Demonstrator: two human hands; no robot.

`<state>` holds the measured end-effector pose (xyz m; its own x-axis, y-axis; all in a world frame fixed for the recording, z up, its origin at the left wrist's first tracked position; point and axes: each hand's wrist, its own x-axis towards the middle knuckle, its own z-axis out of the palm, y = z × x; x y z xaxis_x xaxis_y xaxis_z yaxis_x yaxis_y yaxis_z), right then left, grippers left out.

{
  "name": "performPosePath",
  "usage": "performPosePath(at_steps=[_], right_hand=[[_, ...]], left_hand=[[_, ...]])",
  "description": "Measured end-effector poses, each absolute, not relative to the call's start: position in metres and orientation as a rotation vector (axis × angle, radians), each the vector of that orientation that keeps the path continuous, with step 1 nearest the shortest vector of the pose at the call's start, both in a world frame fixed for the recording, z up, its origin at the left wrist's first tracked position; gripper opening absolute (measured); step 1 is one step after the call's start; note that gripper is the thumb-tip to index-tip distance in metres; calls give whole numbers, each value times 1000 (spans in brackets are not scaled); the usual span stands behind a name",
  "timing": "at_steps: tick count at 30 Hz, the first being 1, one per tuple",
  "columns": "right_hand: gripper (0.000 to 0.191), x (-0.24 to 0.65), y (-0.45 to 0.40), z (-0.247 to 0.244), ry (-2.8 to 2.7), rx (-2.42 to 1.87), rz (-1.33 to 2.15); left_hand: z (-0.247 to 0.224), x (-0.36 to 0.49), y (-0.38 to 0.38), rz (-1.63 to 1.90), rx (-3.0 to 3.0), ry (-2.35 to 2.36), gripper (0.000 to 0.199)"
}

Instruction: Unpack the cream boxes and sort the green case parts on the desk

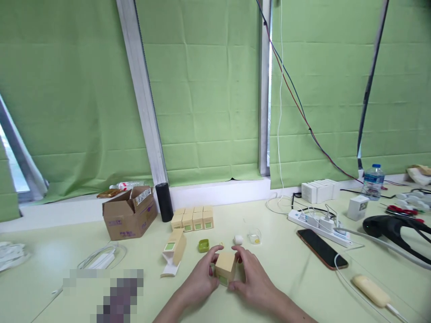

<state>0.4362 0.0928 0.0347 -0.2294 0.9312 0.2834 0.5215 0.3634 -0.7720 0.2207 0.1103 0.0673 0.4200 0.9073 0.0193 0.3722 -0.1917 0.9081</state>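
A small tan box (226, 263) with a green label on its front rests between my two hands near the front of the table. My left hand (201, 276) has its fingers and thumb curled against the box's left side. On the opposite side, the fingertips and thumb of my right hand (251, 273) press it. Just beyond the hands are a small green square dish (204, 245), a white rounded piece (238, 240) and a clear cup (255, 237) with a bit of yellow in it. An unfolded tan box (175, 246), its white flap out, lies to the left.
Several closed tan boxes (198, 218) stand in rows behind, near a black cylinder (164, 202) and an open cardboard carton (129, 214). Rightward are a phone (321, 247), a power strip (318, 228), a cream-coloured device (371, 290), loose cables and a water bottle (373, 181).
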Motion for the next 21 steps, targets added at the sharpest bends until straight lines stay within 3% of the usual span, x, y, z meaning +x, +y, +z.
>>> performPosePath(at_steps=[6, 12, 17, 21], right_hand=[[53, 437, 95, 32, -1889, -1268, 644], [55, 443, 99, 32, -1905, -1264, 563], [43, 452, 110, 27, -1810, -1421, 452], [49, 451, 110, 26, -1847, -1400, 488]], left_hand=[[50, 220, 115, 894, 1752, 1127, 73], [47, 215, 113, 943, 1861, 1175, 66], [44, 203, 123, 1015, 1879, 1234, 33], [38, 200, 124, 1024, 1898, 1294, 34]])
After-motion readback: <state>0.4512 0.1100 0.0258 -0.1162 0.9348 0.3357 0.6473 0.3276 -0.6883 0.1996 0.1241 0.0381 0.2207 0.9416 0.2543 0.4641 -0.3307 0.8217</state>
